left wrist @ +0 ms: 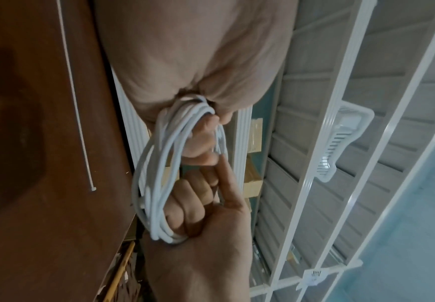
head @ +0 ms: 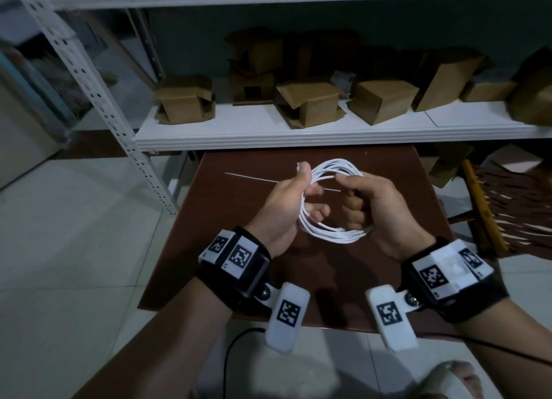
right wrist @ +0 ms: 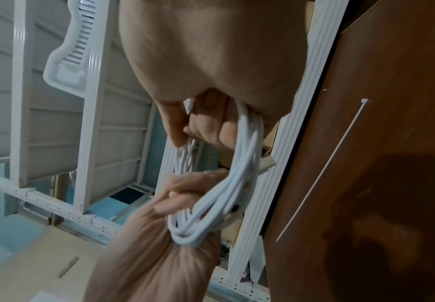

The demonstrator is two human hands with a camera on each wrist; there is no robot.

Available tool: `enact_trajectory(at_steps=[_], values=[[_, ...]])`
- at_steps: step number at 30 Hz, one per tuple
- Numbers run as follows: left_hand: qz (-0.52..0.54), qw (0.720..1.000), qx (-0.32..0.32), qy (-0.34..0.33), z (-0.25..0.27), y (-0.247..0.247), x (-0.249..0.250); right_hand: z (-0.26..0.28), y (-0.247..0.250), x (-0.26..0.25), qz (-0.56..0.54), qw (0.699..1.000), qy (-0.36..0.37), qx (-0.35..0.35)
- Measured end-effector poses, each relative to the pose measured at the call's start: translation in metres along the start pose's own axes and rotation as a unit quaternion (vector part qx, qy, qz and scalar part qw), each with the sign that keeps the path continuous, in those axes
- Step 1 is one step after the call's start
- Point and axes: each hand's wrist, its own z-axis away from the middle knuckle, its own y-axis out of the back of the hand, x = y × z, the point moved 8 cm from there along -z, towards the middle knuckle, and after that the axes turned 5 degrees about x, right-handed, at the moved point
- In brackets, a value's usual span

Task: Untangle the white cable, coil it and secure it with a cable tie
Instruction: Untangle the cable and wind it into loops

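Observation:
The white cable (head: 336, 236) is wound into a round coil of several loops and held in the air above the brown table (head: 403, 183). My left hand (head: 286, 201) grips the coil's left side, with the thumb up at its top. My right hand (head: 367, 201) grips the right side, fingers curled round the loops. In the left wrist view the cable (left wrist: 157, 173) runs between both fists, and the right wrist view shows the same loops (right wrist: 239, 173). A thin white cable tie (head: 254, 179) lies flat on the table behind the hands, also seen as cable tie (left wrist: 74, 98) and cable tie (right wrist: 322, 173).
A white shelf (head: 298, 135) just beyond the table carries several cardboard boxes (head: 310, 103). A perforated metal upright (head: 98, 91) stands at the left. A woven seat (head: 507, 207) sits to the right of the table. Pale floor tiles surround it.

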Motion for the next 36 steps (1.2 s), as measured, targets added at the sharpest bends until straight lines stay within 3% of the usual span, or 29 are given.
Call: enact_trajectory(at_steps=[4,8,15,24,29,36], values=[[0.032,0.998,0.013,0.053,0.003,0.001,-0.015,0.0,-0.006,0.012,0.003,1.0,-0.014,-0.003],[0.036,0.992,-0.016,0.124,0.005,-0.001,-0.019,0.0,-0.008,0.013,0.008,1.0,-0.025,-0.006],[-0.079,0.996,-0.007,0.044,0.005,-0.002,-0.012,0.004,-0.015,-0.002,0.064,0.996,0.058,0.014],[-0.031,0.994,-0.041,0.095,0.009,-0.009,-0.025,0.002,-0.007,-0.007,0.046,0.991,0.109,0.06],[0.076,0.983,-0.065,0.155,0.008,-0.011,-0.022,0.002,-0.007,-0.007,-0.003,0.996,0.072,0.054],[0.154,0.98,-0.021,0.126,-0.002,-0.001,-0.01,0.004,-0.018,-0.001,-0.1,0.995,0.026,0.01]])
